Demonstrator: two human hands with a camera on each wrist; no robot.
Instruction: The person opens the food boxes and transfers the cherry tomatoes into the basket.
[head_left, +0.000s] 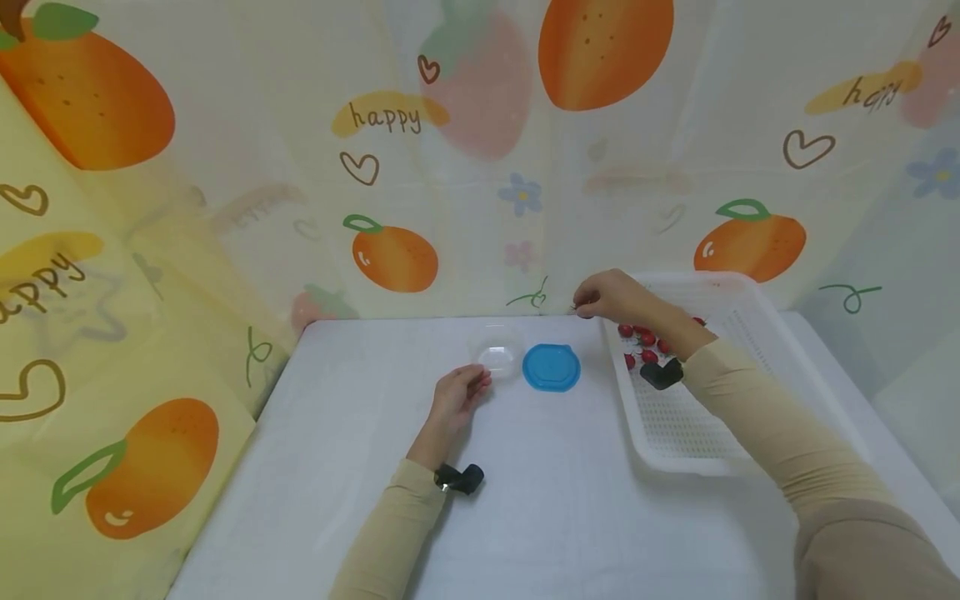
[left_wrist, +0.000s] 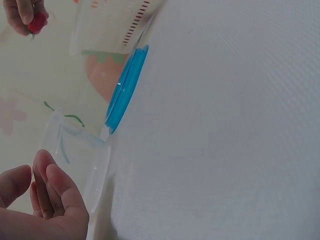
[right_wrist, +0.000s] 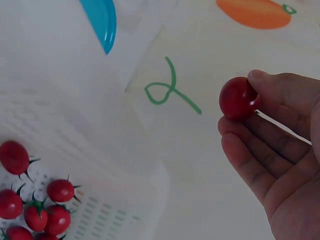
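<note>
My right hand (head_left: 611, 297) pinches a red cherry tomato (right_wrist: 240, 98) between thumb and fingers, above the left rim of the white basket (head_left: 637, 454). Inside that basket several more cherry tomatoes (right_wrist: 57, 219) lie together, some with green stems. Beside a clear plastic container (head_left: 497, 354) is my left hand (head_left: 456, 396), its fingers loosely bent at the near side of the rim and the thumb held apart. Whether the fingertips press on the container is hard to tell. A blue lid (head_left: 551, 367) lies flat just right of the container.
The white cloth-covered table (head_left: 337, 467) reaches back to a fruit-printed curtain (head_left: 480, 233). The perforated basket takes up the table's right side, under my right forearm. Another printed sheet (head_left: 112, 350) hangs at the left.
</note>
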